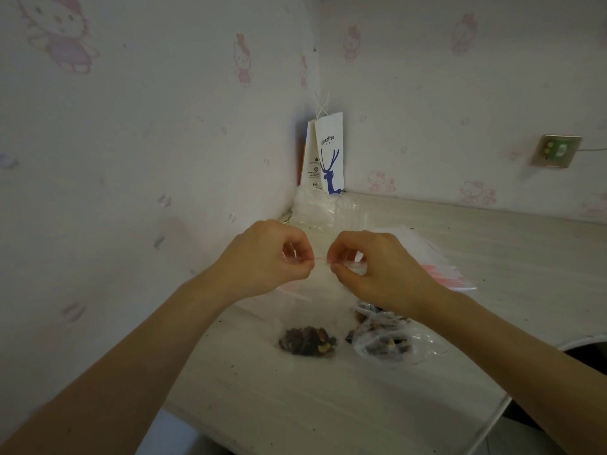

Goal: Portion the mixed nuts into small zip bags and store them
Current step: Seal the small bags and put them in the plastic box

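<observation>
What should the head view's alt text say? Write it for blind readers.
A left hand and a right hand pinch the red-striped top edge of a small zip bag, with mixed nuts in its bottom, over a pale table. Beside it lies a clear bag of nuts, with a stack of empty zip bags farther back.

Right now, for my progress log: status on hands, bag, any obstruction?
Left hand and right hand both pinching red seal strip of zip bag. Nuts settled at its bottom. Crumpled nut bag beside it, nothing blocking.

Left hand (267, 257) and right hand (377, 267) pinch the zip bag (312, 310) top, nuts (307, 341) at its bottom
</observation>
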